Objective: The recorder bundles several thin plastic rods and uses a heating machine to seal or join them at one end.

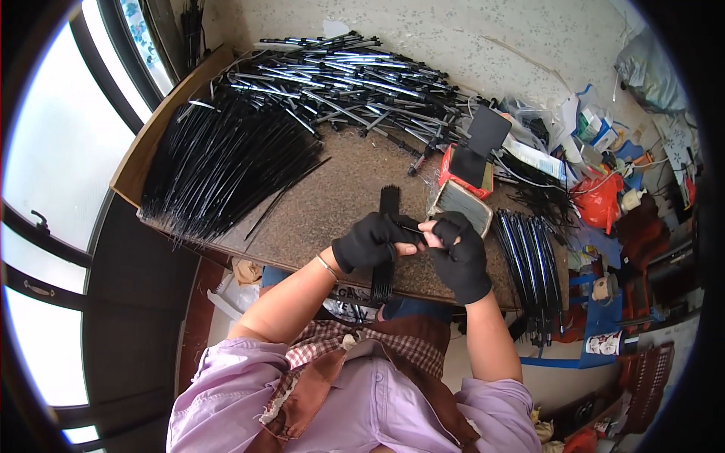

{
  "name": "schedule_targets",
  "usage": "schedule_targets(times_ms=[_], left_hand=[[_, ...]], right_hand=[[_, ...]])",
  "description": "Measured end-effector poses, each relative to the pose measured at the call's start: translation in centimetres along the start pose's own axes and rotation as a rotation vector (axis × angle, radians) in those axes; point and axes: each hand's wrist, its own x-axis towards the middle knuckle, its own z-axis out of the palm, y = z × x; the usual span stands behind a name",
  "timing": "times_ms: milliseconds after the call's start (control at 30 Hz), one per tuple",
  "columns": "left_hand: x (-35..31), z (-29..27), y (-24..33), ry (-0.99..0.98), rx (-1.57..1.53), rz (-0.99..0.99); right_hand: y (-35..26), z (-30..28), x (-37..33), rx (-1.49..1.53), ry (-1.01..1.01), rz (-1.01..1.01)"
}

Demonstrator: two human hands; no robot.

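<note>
Both my hands wear black gloves with bare fingertips and meet over the front part of the brown speckled table [343, 162]. A short, thin black piece [410, 228] runs between their fingertips; its exact kind is too small to tell. My left hand [370, 243] is closed around one side of it, above a flat black strip with comb-like teeth [383, 281] that reaches to the table's front edge. My right hand [462, 260] pinches the other side. Just beyond the right hand lies a shallow tray [462, 208] with a greyish inside.
Long thin black rods [219, 162] cover the table's left side. Behind them sprawls a heap of silver-and-black rods [355, 83]. A red box [468, 170] stands beyond the tray. Black tubes [529, 264] overhang the right front edge. Bags, including a red one [598, 202], crowd the right.
</note>
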Motion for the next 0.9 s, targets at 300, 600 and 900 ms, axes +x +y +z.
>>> schedule_targets(times_ms=[300, 600, 900], left_hand=[[-0.6, 0.8, 1.0, -0.02, 0.109, 0.082], [-3.0, 1.4, -0.3, 0.087, -0.149, -0.059], [-5.7, 5.5, 1.1, -0.436, 0.77, 0.374]], right_hand=[[-1.3, 1.0, -0.4, -0.033, -0.027, -0.015], [0.9, 0.1, 1.7, 0.203, -0.441, 0.112], [8.3, 7.4, -0.7, -0.503, -0.496, -0.248]])
